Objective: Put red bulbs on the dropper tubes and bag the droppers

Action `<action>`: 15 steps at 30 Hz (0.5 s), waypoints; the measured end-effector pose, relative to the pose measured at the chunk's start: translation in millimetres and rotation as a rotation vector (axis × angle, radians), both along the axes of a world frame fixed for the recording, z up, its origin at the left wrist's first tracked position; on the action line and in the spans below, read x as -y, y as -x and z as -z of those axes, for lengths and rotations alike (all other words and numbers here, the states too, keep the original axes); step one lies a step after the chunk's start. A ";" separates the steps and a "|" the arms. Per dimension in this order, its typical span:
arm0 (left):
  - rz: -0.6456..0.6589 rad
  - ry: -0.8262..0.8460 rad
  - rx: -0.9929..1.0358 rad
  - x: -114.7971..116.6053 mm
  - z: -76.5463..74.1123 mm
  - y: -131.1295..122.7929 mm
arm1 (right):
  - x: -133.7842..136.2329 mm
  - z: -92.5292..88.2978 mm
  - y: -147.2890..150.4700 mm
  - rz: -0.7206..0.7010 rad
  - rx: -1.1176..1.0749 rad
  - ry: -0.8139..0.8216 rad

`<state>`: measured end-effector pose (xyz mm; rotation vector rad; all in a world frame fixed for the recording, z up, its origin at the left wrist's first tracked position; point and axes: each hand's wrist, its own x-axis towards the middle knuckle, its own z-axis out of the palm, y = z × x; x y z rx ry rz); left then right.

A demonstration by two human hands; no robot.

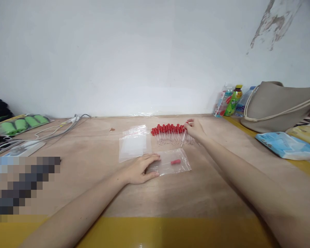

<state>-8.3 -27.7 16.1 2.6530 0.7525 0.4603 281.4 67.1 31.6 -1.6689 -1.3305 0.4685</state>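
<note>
My left hand (144, 168) rests on the table with fingers apart, its fingertips on the left end of a clear zip bag (182, 168). Inside that bag lies one red-capped dropper (175, 162). Beyond it, a row of several red-capped droppers (167, 128) lies side by side, caps toward the wall. At the row's right end, my right hand (193, 129) pinches a red-capped dropper (183, 138), its clear stem pointing down toward the bag. A stack of zip bags (133, 144) lies left of the row.
On the wooden table (155, 199), cables (64, 129) and green rolls in plastic (20, 125) are at the left. Bottles (233, 100), a grey bag (279, 106) and a blue packet (286, 144) stand or lie at the right. The wall (144, 58) closes the back.
</note>
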 end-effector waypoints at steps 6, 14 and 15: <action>0.000 -0.005 -0.005 1.7 -3.3 -0.8 | 58.4 15.0 -20.3 -0.008 -0.484 -0.163; -0.021 -0.006 -0.032 0.8 -2.1 0.3 | 100.6 30.0 5.1 -0.139 -0.883 -0.019; -0.022 -0.006 -0.030 0.8 -2.0 0.4 | 102.9 31.4 6.8 -0.169 -0.878 -0.003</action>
